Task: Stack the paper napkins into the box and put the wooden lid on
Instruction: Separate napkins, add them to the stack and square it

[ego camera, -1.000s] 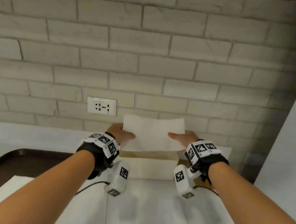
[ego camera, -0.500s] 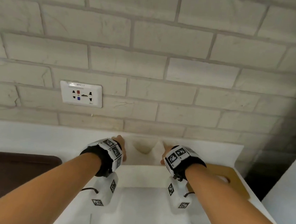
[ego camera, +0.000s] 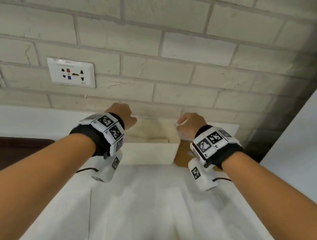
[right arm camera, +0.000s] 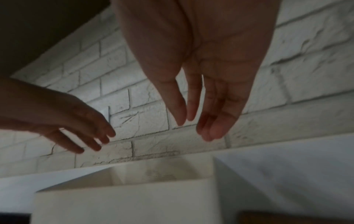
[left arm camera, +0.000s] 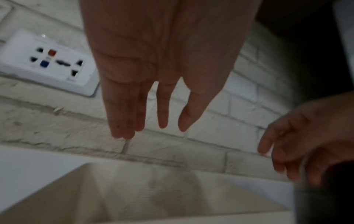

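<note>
Two sets of fingers hang loosely extended and hold nothing: those of the left hand (ego camera: 122, 114) show in the left wrist view pointing down with small gaps between them (left arm camera: 162, 109), and those of the right hand (ego camera: 191, 126) show in the right wrist view likewise straight and slightly apart (right arm camera: 216, 115). Both hands hover above the open white box (ego camera: 150, 152), the left over its left end and the right over its right end, neither touching it. Inside the box lie the paper napkins (ego camera: 150, 132), pale and folded, below the rim. The wooden lid (ego camera: 182, 153) lies flat on the surface just beside the right wall of the box, partly hidden by the right wrist. The box stands on a white cloth (ego camera: 155, 206) that covers the surface (ego camera: 18, 118), close to a pale brick wall (ego camera: 160, 52) with a white socket plate (ego camera: 71, 72) to the left. A dark brown tray (ego camera: 5, 153) sits at the left edge, under the left forearm.
</note>
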`<state>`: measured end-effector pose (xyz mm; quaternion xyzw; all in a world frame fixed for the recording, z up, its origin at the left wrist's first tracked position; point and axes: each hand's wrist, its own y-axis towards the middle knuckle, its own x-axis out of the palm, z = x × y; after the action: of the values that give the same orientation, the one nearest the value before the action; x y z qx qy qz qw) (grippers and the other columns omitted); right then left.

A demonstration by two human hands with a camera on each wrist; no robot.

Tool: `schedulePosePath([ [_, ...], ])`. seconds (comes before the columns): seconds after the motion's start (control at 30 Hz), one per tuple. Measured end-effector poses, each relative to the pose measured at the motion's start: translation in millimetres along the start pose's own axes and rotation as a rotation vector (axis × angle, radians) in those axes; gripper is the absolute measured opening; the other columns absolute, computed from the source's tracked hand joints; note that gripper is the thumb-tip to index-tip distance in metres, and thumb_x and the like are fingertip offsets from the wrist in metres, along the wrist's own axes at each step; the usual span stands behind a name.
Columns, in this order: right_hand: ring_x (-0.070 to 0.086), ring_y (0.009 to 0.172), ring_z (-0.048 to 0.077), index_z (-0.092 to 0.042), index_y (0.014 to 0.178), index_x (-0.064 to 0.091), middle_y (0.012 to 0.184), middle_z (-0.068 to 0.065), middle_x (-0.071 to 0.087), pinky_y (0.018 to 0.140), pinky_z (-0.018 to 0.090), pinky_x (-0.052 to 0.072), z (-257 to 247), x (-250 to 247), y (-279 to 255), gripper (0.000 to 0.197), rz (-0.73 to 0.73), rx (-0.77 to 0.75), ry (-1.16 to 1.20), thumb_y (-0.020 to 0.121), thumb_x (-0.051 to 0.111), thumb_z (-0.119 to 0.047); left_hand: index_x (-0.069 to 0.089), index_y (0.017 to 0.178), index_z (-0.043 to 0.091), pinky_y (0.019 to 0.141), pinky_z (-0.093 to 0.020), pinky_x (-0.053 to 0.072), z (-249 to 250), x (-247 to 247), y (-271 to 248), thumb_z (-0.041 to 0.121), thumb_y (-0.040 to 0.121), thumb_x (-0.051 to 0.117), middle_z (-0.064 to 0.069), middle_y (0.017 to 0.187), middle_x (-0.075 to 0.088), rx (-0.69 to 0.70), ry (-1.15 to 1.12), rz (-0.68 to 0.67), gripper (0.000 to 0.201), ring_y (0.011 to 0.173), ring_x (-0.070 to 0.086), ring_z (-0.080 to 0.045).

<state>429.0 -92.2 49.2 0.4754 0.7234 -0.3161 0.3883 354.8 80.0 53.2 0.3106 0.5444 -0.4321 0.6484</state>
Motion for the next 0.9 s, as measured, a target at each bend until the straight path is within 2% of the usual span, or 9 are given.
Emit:
schedulePosePath([
  [0.07, 0.06, 0.081, 0.022, -0.013, 0.085, 0.06, 0.089, 0.006, 0.061, 0.072, 0.028, 0.05, 17, 1, -28, 0.005, -0.116, 0.062, -0.025, 0.087, 0.057, -0.015, 0.05, 0.131, 0.008, 0.101, -0.032, 0.036, 6, -2, -23, 0.026, 0.095, 0.046, -0.013, 0.14, 0.045, 0.065, -0.039, 0.042, 0.041, 0.128, 0.043, -0.028],
  [0.17, 0.058, 0.078, 0.026, 0.001, 0.098, 0.061, 0.086, 0.013, 0.064, 0.08, 0.038, 0.052, 42, 23, -61, 0.025, -0.34, 0.182, -0.043, 0.086, 0.061, -0.021, 0.052, 0.129, 0.006, 0.1, -0.03, 0.037, 11, 8, -65, 0.029, 0.096, 0.045, -0.012, 0.137, 0.049, 0.074, -0.049, -0.055, 0.041, 0.126, 0.045, -0.028],
  [0.3, 0.058, 0.078, 0.029, 0.005, 0.103, 0.061, 0.084, 0.015, 0.063, 0.08, 0.04, 0.051, 56, 62, -109, 0.029, -0.523, 0.205, 0.038, 0.086, 0.063, -0.018, 0.054, 0.125, 0.002, 0.097, -0.032, 0.044, -3, 37, -113, 0.031, 0.094, 0.05, -0.016, 0.126, 0.057, 0.03, -0.094, -0.264, 0.043, 0.117, 0.054, -0.029],
  [0.43, 0.056, 0.074, 0.021, -0.011, 0.076, 0.056, 0.083, 0.006, 0.062, 0.064, 0.026, 0.047, 55, 93, -137, 0.028, -0.474, 0.113, -0.197, 0.08, 0.065, -0.037, 0.053, 0.127, 0.006, 0.097, -0.028, 0.041, -25, 70, -157, 0.034, 0.095, 0.045, -0.009, 0.132, 0.053, 0.012, -0.007, -0.363, 0.043, 0.122, 0.05, -0.024],
  [0.57, 0.055, 0.086, 0.02, -0.007, 0.109, 0.057, 0.102, 0.006, 0.063, 0.069, 0.025, 0.041, 56, 108, -152, 0.052, -0.352, 0.03, -0.389, 0.077, 0.065, -0.048, 0.054, 0.12, 0.011, 0.095, -0.028, 0.04, -50, 95, -181, 0.04, 0.092, 0.049, -0.007, 0.128, 0.055, -0.05, 0.009, -0.386, 0.041, 0.12, 0.051, -0.023],
  [0.67, 0.059, 0.077, 0.022, -0.01, 0.089, 0.061, 0.076, 0.001, 0.058, 0.065, 0.025, 0.044, 58, 111, -157, 0.036, -0.319, -0.008, -0.329, 0.076, 0.067, -0.043, 0.057, 0.082, 0.011, 0.081, -0.028, 0.045, -55, 108, -190, 0.048, 0.086, 0.051, -0.007, 0.101, 0.062, -0.107, 0.014, -0.433, 0.037, 0.099, 0.059, -0.024],
  [0.73, 0.063, 0.084, 0.026, -0.014, 0.071, 0.06, 0.074, 0.0, 0.059, 0.067, 0.025, 0.045, 59, 110, -158, 0.023, -0.34, -0.001, -0.265, 0.079, 0.067, -0.035, 0.056, 0.085, 0.013, 0.077, -0.027, 0.046, -53, 115, -196, 0.051, 0.083, 0.053, -0.005, 0.093, 0.059, -0.124, 0.008, -0.436, 0.039, 0.09, 0.058, -0.023],
  [0.8, 0.061, 0.101, 0.028, -0.01, 0.091, 0.065, 0.097, 0.004, 0.065, 0.075, 0.026, 0.046, 58, 109, -157, 0.024, -0.356, 0.033, -0.189, 0.081, 0.067, -0.031, 0.058, 0.097, 0.012, 0.076, -0.027, 0.046, -49, 119, -199, 0.054, 0.082, 0.055, -0.005, 0.096, 0.059, -0.113, 0.015, -0.417, 0.044, 0.09, 0.057, -0.023],
  [0.9, 0.054, 0.117, 0.03, 0.002, 0.125, 0.05, 0.127, 0.015, 0.056, 0.093, 0.031, 0.043, 57, 109, -156, 0.051, -0.334, 0.112, 0.038, 0.085, 0.064, -0.027, 0.055, 0.11, 0.008, 0.08, -0.03, 0.043, -46, 122, -198, 0.05, 0.086, 0.054, -0.01, 0.109, 0.059, -0.099, 0.012, -0.411, 0.048, 0.102, 0.057, -0.026],
])
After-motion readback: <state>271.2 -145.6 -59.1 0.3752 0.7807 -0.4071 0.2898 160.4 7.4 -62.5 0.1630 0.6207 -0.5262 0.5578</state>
